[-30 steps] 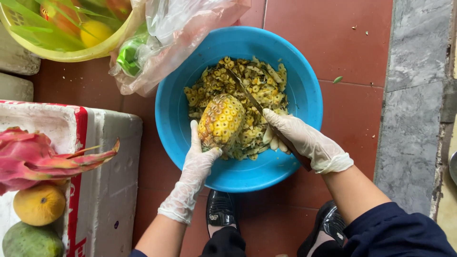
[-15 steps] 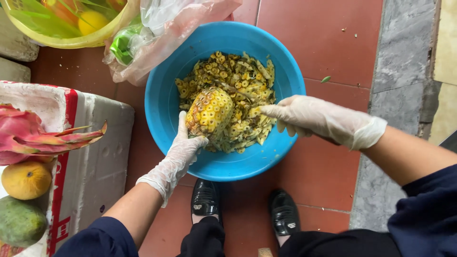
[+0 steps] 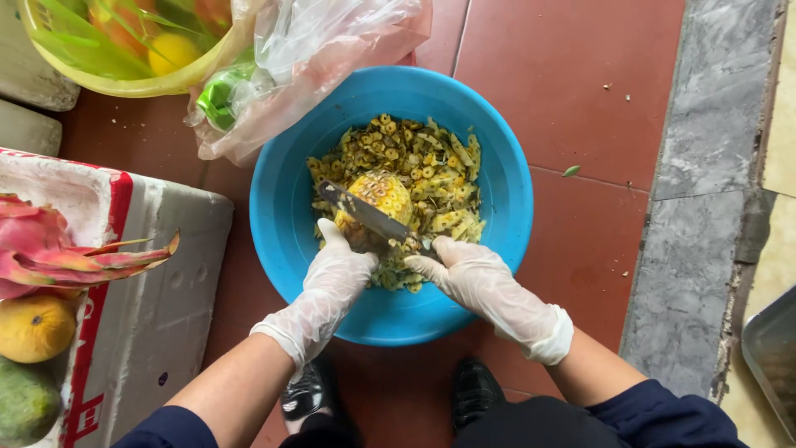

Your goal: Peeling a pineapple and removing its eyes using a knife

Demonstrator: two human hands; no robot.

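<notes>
A pineapple (image 3: 380, 197) is held by the gloved left hand (image 3: 336, 278) inside a blue bowl (image 3: 286, 207). A knife (image 3: 365, 214) is held by the gloved right hand (image 3: 473, 278), and its blade is laid across the pineapple, pointing to 10 o'clock. Yellow peel bits (image 3: 431, 166) are piled in the bowl. A plastic bag (image 3: 307, 58) is seen at 11 o'clock from the bowl. A white foam box (image 3: 174, 274) with a pink dragon fruit (image 3: 50, 249) is seen at 9 o'clock.

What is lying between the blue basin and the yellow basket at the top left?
In the head view, a crumpled clear plastic bag with a green object inside lies between the yellow basket and the blue basin, draping over both rims.
</notes>
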